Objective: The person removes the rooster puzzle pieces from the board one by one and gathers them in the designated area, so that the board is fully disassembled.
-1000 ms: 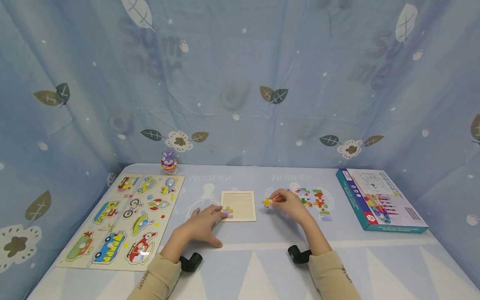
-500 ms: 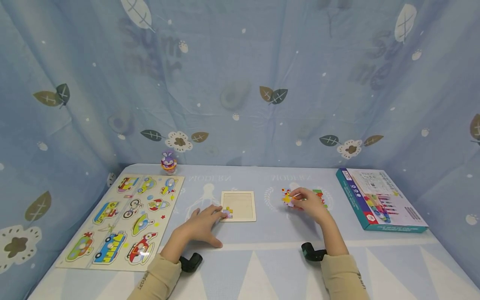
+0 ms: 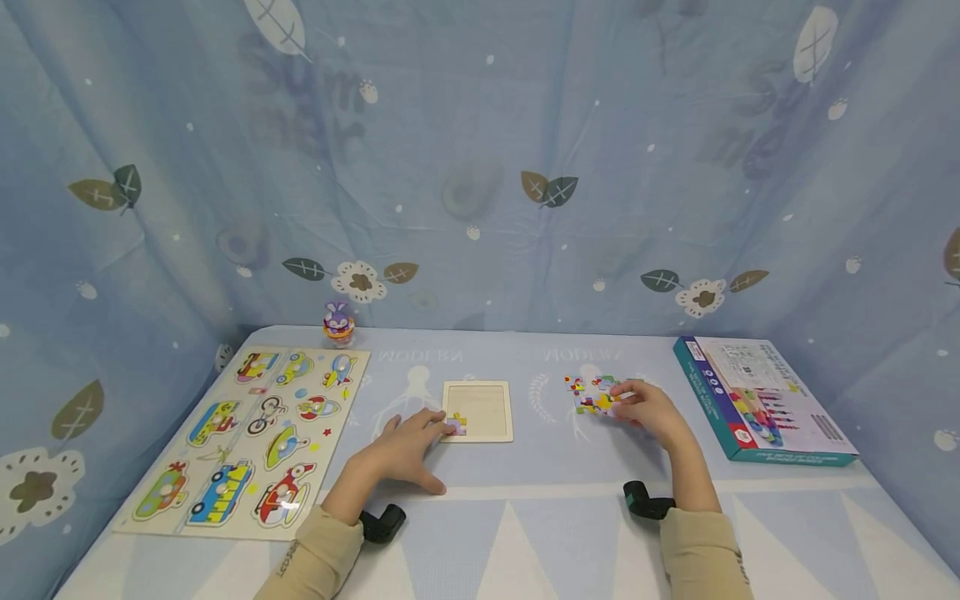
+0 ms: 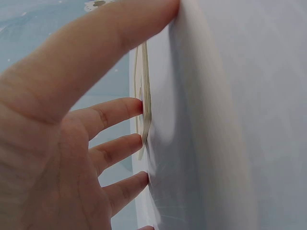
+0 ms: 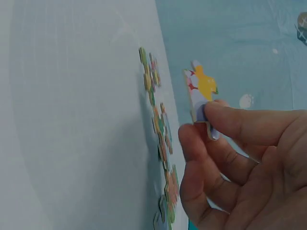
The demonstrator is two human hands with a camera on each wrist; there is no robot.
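Note:
My right hand pinches a jigsaw piece between thumb and fingers. Yellow, red and lavender show on its printed face, and it is raised above the table. Below and around it lie several loose jigsaw pieces, some covered by the hand in the head view. At centre is a square wooden puzzle tray, with one lavender-and-yellow piece in its lower left corner. My left hand rests with spread fingers at that corner, fingertips on the rim and close to the piece.
A wooden board of vehicle pictures takes up the table's left side. Behind it stands a purple rabbit toy. A flat teal-edged box lies at the right. A blue patterned curtain hangs along the back.
My right hand has moved rightward over the loose pieces, carrying the pinched jigsaw piece. Loose pieces on the left of the group have come into sight. The left hand stays in place.

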